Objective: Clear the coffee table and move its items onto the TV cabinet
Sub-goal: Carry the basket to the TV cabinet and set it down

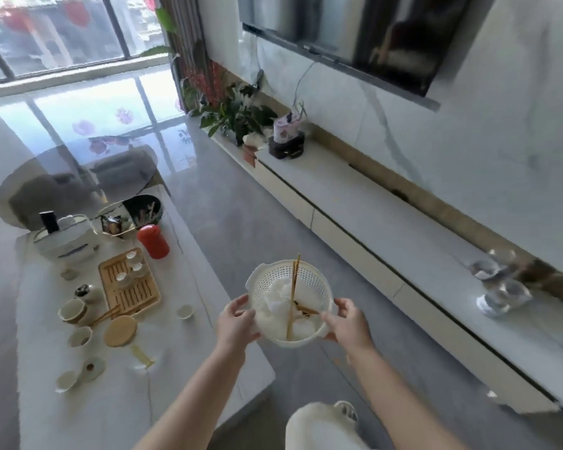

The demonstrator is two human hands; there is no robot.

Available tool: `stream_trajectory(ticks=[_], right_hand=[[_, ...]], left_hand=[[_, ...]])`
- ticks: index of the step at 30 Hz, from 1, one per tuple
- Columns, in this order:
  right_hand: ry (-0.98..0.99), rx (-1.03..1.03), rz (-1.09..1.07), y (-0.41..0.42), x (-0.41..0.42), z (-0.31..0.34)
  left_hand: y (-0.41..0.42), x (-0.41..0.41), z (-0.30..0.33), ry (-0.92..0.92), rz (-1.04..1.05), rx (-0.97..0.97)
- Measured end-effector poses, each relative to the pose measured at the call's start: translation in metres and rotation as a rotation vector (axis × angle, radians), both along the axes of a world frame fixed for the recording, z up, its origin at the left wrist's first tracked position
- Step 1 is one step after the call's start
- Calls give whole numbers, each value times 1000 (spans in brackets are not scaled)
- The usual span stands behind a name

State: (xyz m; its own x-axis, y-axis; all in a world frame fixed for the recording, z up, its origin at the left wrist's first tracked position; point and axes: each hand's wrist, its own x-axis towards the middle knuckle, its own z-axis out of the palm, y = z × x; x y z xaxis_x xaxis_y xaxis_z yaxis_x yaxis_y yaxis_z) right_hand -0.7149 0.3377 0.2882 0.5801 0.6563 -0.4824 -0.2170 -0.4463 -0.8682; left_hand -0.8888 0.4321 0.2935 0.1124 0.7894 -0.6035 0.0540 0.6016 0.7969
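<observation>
- Two things blur for me: the glassware (501,287) on the TV cabinet (387,228), and the white wad under the chopsticks (294,293).
- My left hand (236,323) and right hand (348,321) each grip the rim of the white colander (290,300), held over the floor between worktop (117,401) and cabinet.

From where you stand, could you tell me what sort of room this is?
Most likely a home living room: a wall-mounted TV hangs above a long low TV cabinet, and a coffee table carries a tea set.
</observation>
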Motion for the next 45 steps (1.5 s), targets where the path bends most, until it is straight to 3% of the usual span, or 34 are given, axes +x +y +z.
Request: stream_trajectory(ticks=[9, 24, 34, 45], right_hand=[[-26, 7, -313, -117, 115, 2], [-101, -124, -559, -309, 335, -18], [-27, -165, -758, -356, 409, -49], [-5, -336, -907, -361, 511, -105]], left_hand=[[-69, 145, 2, 6, -305, 30], [-234, 395, -15, 34, -599, -60], [-270, 504, -23, 95, -796, -107], [-260, 646, -89, 265, -1101, -180]])
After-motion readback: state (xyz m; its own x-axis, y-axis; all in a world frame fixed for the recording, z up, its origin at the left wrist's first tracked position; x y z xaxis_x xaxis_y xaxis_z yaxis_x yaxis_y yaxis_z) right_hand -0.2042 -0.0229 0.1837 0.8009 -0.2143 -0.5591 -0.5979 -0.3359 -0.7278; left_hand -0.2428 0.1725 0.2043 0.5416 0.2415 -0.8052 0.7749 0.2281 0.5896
